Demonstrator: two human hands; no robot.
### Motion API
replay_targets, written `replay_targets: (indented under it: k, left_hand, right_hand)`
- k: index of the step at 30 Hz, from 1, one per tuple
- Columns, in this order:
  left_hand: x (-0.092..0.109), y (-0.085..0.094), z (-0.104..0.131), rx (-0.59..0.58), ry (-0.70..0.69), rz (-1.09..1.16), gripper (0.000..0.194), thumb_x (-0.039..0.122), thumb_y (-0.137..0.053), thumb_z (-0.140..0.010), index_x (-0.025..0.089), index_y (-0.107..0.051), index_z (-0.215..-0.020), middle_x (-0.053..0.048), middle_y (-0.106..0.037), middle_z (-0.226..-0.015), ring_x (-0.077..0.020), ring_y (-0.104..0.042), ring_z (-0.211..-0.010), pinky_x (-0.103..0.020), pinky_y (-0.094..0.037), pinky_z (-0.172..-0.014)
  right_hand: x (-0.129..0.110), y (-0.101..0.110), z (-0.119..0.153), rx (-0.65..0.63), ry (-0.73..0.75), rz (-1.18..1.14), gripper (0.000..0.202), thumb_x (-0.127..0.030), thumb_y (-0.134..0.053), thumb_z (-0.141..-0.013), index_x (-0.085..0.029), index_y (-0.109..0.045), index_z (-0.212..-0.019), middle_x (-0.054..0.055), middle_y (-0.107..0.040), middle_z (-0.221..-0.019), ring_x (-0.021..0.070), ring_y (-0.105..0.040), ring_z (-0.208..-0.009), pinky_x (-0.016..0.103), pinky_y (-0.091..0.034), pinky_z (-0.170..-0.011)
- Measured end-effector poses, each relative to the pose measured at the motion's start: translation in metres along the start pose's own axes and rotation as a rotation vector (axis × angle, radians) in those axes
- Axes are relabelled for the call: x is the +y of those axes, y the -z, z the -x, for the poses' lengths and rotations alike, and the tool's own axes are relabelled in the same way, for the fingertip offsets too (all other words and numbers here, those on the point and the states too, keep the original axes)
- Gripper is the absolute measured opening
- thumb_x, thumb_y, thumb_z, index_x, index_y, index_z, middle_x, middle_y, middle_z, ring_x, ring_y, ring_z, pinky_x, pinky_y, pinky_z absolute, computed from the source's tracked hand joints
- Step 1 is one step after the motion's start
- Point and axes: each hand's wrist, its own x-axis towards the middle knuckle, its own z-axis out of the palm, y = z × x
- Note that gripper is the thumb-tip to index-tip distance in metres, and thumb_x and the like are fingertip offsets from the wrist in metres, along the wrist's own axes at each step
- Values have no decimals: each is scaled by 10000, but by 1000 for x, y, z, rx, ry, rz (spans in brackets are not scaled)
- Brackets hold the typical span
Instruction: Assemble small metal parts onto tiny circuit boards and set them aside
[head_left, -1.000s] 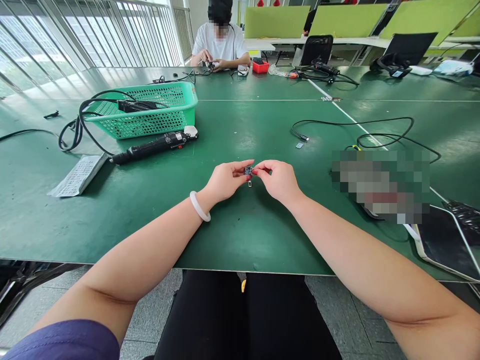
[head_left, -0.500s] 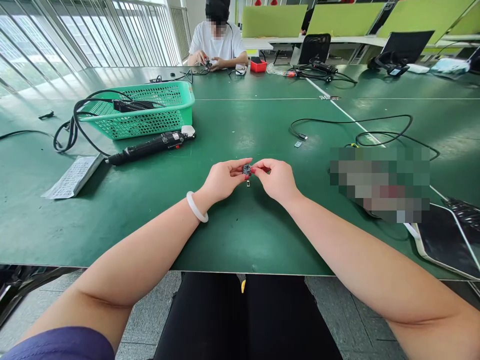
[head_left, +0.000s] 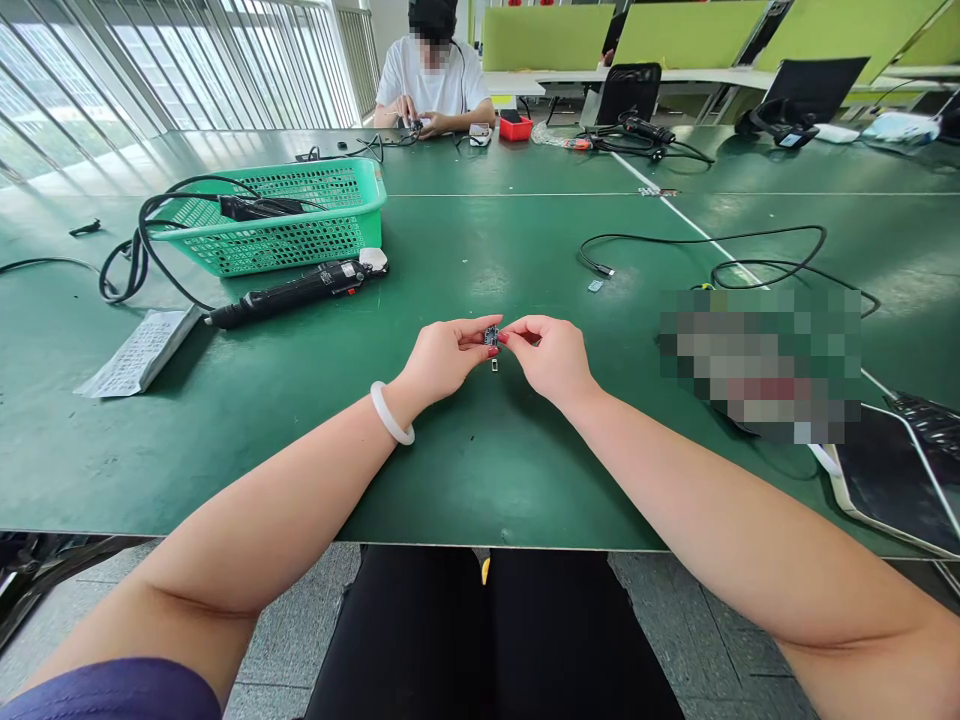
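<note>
Between thumb and fingers, my left hand (head_left: pixel 442 358) holds a small dark circuit board (head_left: pixel 491 336) above the green table (head_left: pixel 480 460). My right hand (head_left: pixel 551 358) is pinched at the board's right edge, its thumb and index fingertip together there. Whether a smaller part sits in that pinch is too small to tell. Just below the fingertips, a tiny pale rectangular piece (head_left: pixel 494 366) lies on the table. A white band circles my left wrist.
A green basket (head_left: pixel 300 235) with cables stands at the left, beside a black electric screwdriver (head_left: pixel 300 293) and a paper-covered pad (head_left: pixel 139 355). A thin cable (head_left: pixel 697 240) and a blurred-out object lie right. Across the table sits a person (head_left: pixel 435 85).
The view has shifted slightly. My hands keep almost the same hold on the board. Across the table, the person's hands have moved a little.
</note>
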Motion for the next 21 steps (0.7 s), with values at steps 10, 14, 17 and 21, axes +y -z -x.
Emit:
replay_targets:
  k: [10,14,17,21]
  left_hand:
    - [0,-2,0,-8,-2,-5,434,189,-673,-796,205,-677,-1230,-19,-750,-885,-180,-715,-871,-364,-540,-943]
    - [2,-2,-1,-6,4,50,393,234,-676,-809,162,-692,-1195,-51,-755,-856,-176,-711,-828,-372,-562,-897]
    - [5,-2,-2,-9,21,60,345,193,-653,-818,131,-703,-1153,-53,-742,-778,-161,-700,-764,-355,-576,-839]
    - [9,0,-5,-2,29,86,292,155,-648,-811,114,-709,-1094,-53,-729,-733,-157,-701,-742,-336,-579,-803]
  right_hand:
    - [-2,3,0,-23,12,-35,161,-311,-599,-809,-211,-703,-736,28,-710,-740,166,-580,-668,326,-455,-679]
    - [-3,2,0,-42,13,-49,166,-314,-596,-806,-208,-699,-730,27,-705,-728,159,-565,-640,324,-452,-666]
    - [-3,1,0,-45,16,-72,160,-317,-609,-799,-206,-706,-739,28,-709,-733,156,-570,-637,321,-451,-659]
    - [-1,2,-1,-52,26,-69,196,-351,-602,-826,-211,-735,-798,31,-726,-769,159,-587,-656,326,-460,-675]
